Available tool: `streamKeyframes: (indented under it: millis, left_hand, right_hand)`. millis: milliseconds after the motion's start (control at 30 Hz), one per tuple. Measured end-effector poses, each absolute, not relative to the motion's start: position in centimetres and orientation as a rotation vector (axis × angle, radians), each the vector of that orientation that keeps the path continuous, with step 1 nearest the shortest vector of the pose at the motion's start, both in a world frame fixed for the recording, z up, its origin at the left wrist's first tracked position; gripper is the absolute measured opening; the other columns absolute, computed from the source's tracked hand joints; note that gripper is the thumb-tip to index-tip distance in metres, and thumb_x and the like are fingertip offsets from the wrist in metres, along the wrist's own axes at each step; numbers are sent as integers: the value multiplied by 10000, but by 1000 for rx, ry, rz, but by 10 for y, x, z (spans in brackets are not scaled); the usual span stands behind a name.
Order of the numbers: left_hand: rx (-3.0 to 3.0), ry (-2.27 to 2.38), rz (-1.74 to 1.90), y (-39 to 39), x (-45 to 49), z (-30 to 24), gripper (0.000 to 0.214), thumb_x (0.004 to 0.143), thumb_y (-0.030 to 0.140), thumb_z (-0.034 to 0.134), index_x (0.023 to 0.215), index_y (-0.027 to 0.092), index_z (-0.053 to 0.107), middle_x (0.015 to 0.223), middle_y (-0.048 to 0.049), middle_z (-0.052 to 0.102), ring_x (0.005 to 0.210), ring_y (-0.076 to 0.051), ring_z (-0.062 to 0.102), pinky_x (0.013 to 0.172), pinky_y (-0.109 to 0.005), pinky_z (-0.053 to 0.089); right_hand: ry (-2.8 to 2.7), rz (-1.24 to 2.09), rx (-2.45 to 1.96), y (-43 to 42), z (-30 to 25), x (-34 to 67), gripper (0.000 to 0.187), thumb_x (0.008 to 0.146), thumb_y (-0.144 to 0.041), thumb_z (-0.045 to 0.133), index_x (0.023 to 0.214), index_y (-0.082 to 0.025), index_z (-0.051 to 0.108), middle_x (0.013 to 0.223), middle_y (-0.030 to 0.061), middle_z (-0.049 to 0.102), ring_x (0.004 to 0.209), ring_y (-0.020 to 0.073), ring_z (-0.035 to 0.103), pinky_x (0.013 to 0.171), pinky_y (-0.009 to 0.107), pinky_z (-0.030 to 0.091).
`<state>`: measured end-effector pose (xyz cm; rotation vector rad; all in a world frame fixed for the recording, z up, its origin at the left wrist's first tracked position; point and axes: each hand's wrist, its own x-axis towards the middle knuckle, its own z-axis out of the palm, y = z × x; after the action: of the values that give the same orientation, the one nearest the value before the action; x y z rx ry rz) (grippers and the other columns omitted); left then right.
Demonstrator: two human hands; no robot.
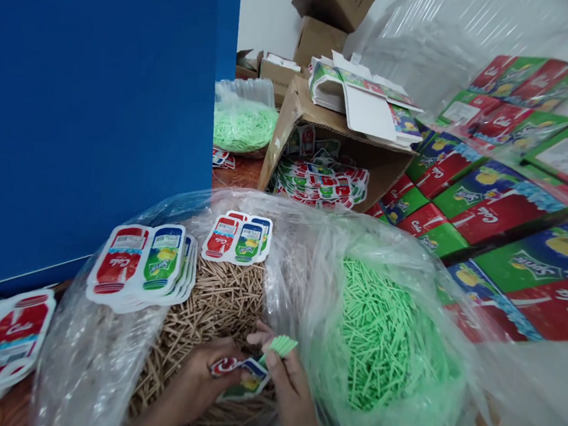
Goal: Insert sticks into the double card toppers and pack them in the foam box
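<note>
My left hand (208, 370) is closed on a printed cola-and-lemon drink card (248, 378), which looks bent or folded. Close beside it, my right hand (286, 374) pinches a small row of light green sticks (282, 345) at the card's upper right edge. Whether the sticks are inside the card is unclear. Beneath both hands lies a heap of brown sticks (226, 294) in a clear plastic bag (105, 350). On the right, green sticks (377, 336) fill another open plastic bag (325, 311). Two stacks of cards (141, 263) rest on the brown sticks' bag.
More cards (5, 340) lie at the lower left, near a blue panel (93, 107). Behind the bags, a tipped cardboard box (282, 132) holds many cards, with flat cartons (369, 104) on top. Printed cola boxes (497, 193) are stacked at right. A bag of green sticks (245, 125) stands behind.
</note>
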<state>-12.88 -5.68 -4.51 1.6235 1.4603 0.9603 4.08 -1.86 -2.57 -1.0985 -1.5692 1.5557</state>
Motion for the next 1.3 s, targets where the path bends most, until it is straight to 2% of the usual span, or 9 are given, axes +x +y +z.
streamKeyframes:
  millis: [200, 400, 533, 633, 733, 833, 933, 1067, 1300]
  left_hand:
    - [1881, 1256, 1146, -52, -129, -37, 59, 801, 184, 650, 832, 195, 698, 752, -21, 732, 694, -150, 663, 662, -236, 457]
    - [1900, 1220, 1297, -51, -122, -41, 72, 820, 231, 635, 813, 216, 705, 733, -15, 741, 653, -140, 655, 646, -240, 465]
    - [1830, 1197, 1371, -55, -116, -49, 116, 815, 292, 643, 839, 207, 719, 738, -35, 738, 653, -145, 662, 626, -234, 493]
    - [1735, 1215, 1394, -59, -120, -49, 135, 808, 306, 650, 866, 213, 730, 748, -39, 736, 659, -146, 666, 605, -221, 510]
    - [1653, 1253, 1392, -64, -129, -45, 146, 809, 303, 648, 900, 229, 734, 803, -45, 740, 720, -160, 677, 638, -231, 526]
    - [1657, 1270, 1371, -67, -137, -36, 158, 804, 312, 652, 881, 202, 736, 796, -63, 734, 714, -165, 673, 638, -234, 525]
    - [1701, 1265, 1348, -67, -140, -27, 172, 800, 321, 657, 862, 180, 733, 764, -73, 733, 695, -161, 666, 637, -229, 511]
    - [1680, 1286, 1336, -69, -144, -20, 229, 758, 374, 688, 865, 178, 739, 762, -72, 734, 695, -159, 660, 648, -225, 494]
    - [1013, 1509, 1347, -85, -170, -21, 613, 515, 478, 822, 1063, 231, 700, 853, -36, 727, 728, -187, 648, 661, -259, 509]
  right_hand:
    - [-1640, 1418, -794, -20, -13, 47, 103, 900, -276, 501, 925, -256, 599, 1075, 50, 632, 1185, 211, 495, 1007, 385, 368]
    - [-1753, 1308, -781, -23, 3, 41, 94, 883, -229, 515, 889, -239, 608, 1077, 79, 632, 1157, 226, 522, 963, 384, 409]
    - [-1597, 1155, -717, -26, 9, 46, 98, 880, -290, 540, 859, -250, 626, 950, 58, 669, 1015, 224, 609, 853, 361, 488]
    - [-1435, 751, -974, -20, 5, 78, 66, 864, -268, 566, 886, -261, 628, 840, 26, 678, 835, 197, 645, 765, 332, 510]
    - [-1507, 240, -1413, -4, -9, 122, 198, 811, -368, 612, 888, -192, 658, 865, 109, 693, 821, 264, 643, 783, 409, 492]
    - [-1714, 63, -1465, 3, -24, 138, 427, 826, -509, 512, 928, -130, 680, 944, 189, 688, 890, 332, 635, 832, 494, 464]
    - [-1744, 327, -1319, -12, -30, 106, 313, 870, -398, 514, 1068, -205, 658, 1093, 121, 670, 996, 271, 623, 854, 396, 486]
    - [-1711, 877, -1022, -34, -31, 42, 222, 877, -377, 525, 957, -294, 714, 929, 40, 727, 865, 221, 668, 798, 334, 522]
    - [-1449, 1354, -900, -21, -55, 6, 194, 824, -355, 604, 892, -250, 753, 987, 69, 728, 941, 242, 656, 831, 353, 529]
